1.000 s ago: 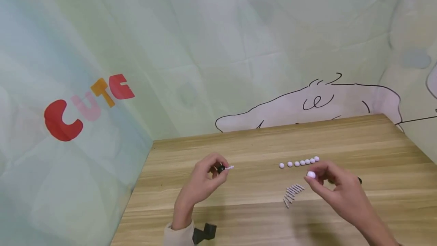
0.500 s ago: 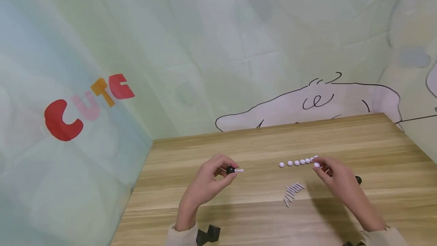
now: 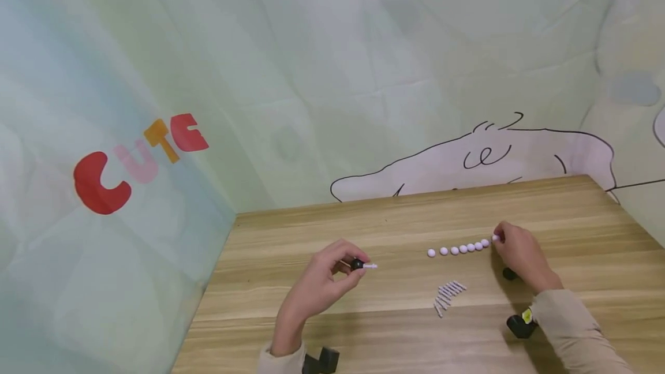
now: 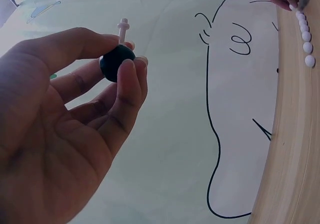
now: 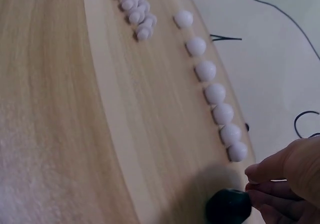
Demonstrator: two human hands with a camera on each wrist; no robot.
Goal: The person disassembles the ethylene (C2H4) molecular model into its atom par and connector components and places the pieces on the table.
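Observation:
My left hand (image 3: 324, 281) pinches a black ball (image 4: 111, 66) between thumb and fingers, held up above the table. A short white peg (image 4: 122, 31) sticks out of that ball, pointing right in the head view. At the right end of a row of white balls (image 3: 455, 250), my right hand (image 3: 522, 253) pinches another white ball (image 3: 496, 238) by its fingertips. The right wrist view hides that ball behind the fingers. On the table just below the right hand lies a second black ball (image 5: 229, 206).
Several white pegs (image 3: 448, 293) lie side by side in a slanted group, nearer than the row. The wooden table (image 3: 395, 328) ends at a printed cloth backdrop (image 3: 312, 74). A black wrist device (image 3: 521, 326) juts from the right sleeve.
My right hand has carried the white ball away from me to the row's right end, uncovering the black ball on the table. The left hand has drifted right with its black ball and peg.

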